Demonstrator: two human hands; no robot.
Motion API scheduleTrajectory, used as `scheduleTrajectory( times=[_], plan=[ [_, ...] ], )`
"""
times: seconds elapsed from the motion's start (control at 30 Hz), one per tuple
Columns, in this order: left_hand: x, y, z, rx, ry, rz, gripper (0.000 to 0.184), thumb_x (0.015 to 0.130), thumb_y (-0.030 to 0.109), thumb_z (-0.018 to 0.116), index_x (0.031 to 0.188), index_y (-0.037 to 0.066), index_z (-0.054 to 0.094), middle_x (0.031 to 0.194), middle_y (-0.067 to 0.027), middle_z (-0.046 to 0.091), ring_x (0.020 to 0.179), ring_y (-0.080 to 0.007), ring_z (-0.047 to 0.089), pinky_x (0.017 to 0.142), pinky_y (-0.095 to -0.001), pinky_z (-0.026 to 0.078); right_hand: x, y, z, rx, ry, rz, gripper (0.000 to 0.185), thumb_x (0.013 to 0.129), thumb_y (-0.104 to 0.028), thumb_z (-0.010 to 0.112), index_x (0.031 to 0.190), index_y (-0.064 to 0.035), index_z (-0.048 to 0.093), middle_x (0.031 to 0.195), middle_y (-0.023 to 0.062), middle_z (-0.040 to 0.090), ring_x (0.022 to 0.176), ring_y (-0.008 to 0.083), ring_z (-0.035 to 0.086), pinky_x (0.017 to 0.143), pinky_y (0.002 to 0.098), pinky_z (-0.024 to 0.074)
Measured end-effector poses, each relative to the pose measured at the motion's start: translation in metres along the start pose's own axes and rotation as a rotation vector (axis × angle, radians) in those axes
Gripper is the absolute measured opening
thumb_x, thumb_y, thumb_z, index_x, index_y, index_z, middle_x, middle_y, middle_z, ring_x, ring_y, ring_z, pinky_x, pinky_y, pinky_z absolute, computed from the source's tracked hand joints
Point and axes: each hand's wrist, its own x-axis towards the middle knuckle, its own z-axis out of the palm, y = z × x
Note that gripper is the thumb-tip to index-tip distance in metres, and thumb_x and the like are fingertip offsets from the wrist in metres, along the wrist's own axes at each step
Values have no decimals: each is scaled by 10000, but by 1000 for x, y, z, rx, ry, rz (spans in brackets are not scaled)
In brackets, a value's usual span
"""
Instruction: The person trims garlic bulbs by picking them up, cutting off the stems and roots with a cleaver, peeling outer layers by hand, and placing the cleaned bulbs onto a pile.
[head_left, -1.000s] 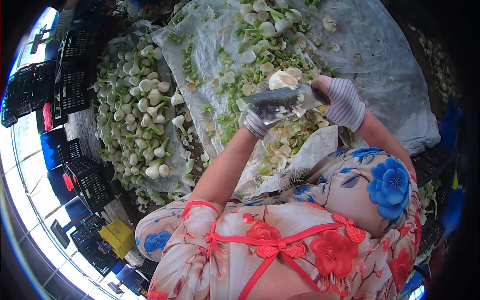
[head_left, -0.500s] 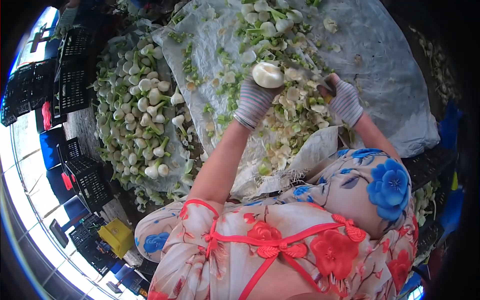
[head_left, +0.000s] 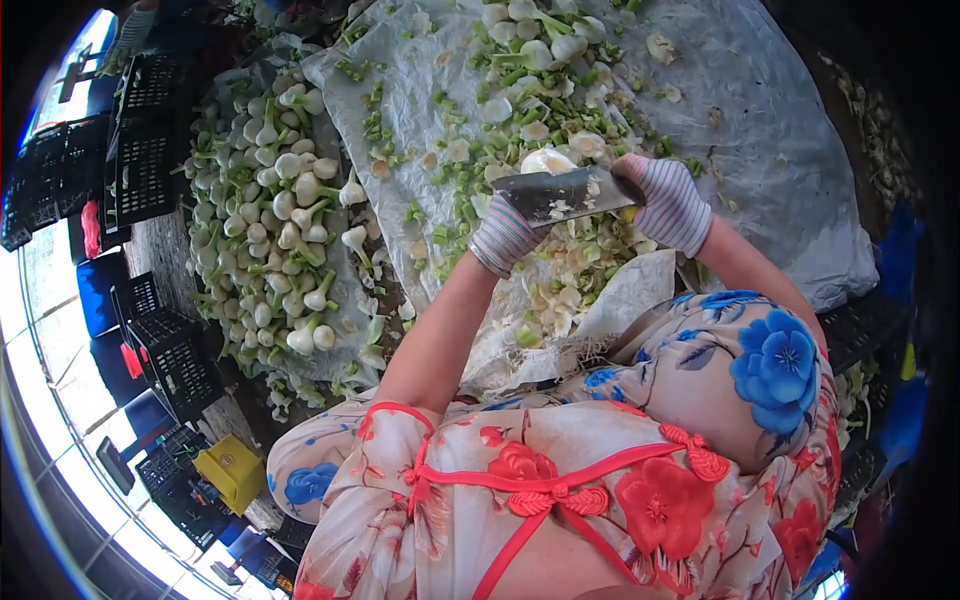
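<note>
The bulb lies at about 1 o'clock from the gloved left hand, the nearer one, and between 9 and 10 o'clock from the gloved right hand. The knife has its long axis running from the right grip towards 9 o'clock, broad side up, its blade covering part of the bulb and the left fingers. The left grip appears curled about the bulb, though how far it closes cannot be told behind the blade; the right grip is closed on the handle. Trimmings spread beneath, and loose bulbs lie at 9 to 10 o'clock. Compared with half a second ago, the blade has swung from the bulb's right to across it, and the right hand has moved slightly towards 9 o'clock.
</note>
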Motion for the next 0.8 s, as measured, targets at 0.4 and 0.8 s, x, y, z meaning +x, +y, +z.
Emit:
scheduleTrajectory(
  times=[0.4,0.8],
  plan=[
    [33,16,-11,-1101,409,-491,242,782,296,640,810,87,521,684,-44,548,554,-165,525,503,-302,466,-26,26,33,43,181,221,255,700,-121,661,885,-38,506,749,124,599,686,254,596,601,326,470],
    [34,9,29,-1714,530,-631,410,811,469,559,917,77,504,761,-88,583,660,-248,582,624,-414,498,6,14,29,-272,182,-190,329,562,-122,649,860,-73,516,708,129,545,657,337,559,582,400,457]
  ],
)
